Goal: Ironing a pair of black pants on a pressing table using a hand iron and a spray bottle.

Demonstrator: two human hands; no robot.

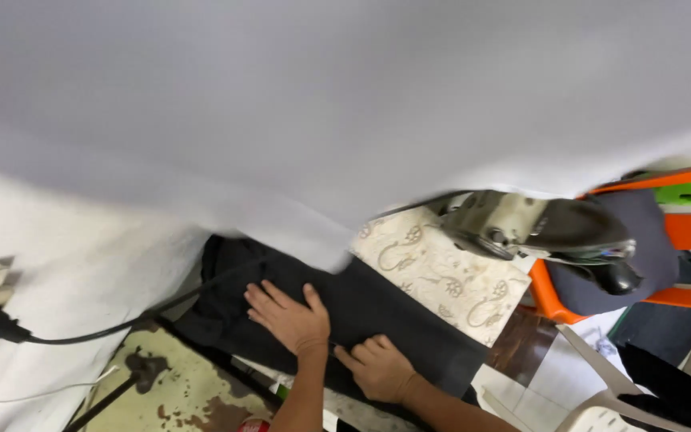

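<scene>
A black fabric (377, 308) lies across a padded board with a cream patterned cover (441, 280). My left hand (289, 318) rests flat on the fabric with its fingers spread. Just to the right and nearer to me, my right hand (377, 368) has its fingers curled onto the fabric's near edge. A large pale grey cloth (345, 104) hangs across the whole upper part of the view and hides what is behind it.
A metal iron (537, 228) sits at the right end of the board. Behind it an orange chair (685, 232) holds a dark garment. A black power cable (81, 332) runs from a plug at the left. A white plastic chair (601, 412) stands at the bottom right.
</scene>
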